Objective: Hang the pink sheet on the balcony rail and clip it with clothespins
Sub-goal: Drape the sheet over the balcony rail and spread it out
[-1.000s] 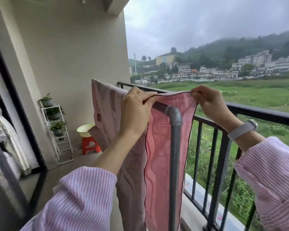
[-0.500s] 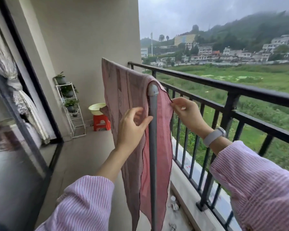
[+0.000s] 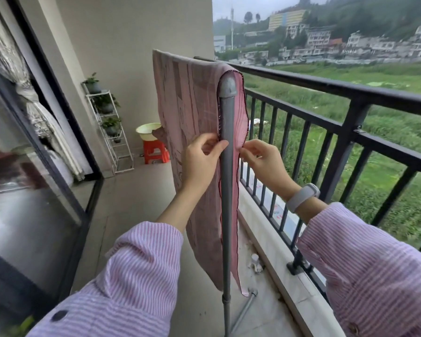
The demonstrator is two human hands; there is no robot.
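Two grips mid-frame: left hand [image 3: 199, 164] pinches pink sheet [image 3: 190, 117] edge left of grey rack pole [image 3: 226, 190]; right hand [image 3: 263, 164] pinches the edge right of it. Sheet draped over rack's top bar, black balcony rail [image 3: 350, 91] just behind.

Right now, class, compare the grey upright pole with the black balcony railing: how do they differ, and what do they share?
The grey pole is round and stands alone with a rounded elbow on top; the black railing has a flat top bar and many thin bars. The pole's frame carries the pink sheet, which both hands pinch beside it; the railing is bare. Both look like metal.
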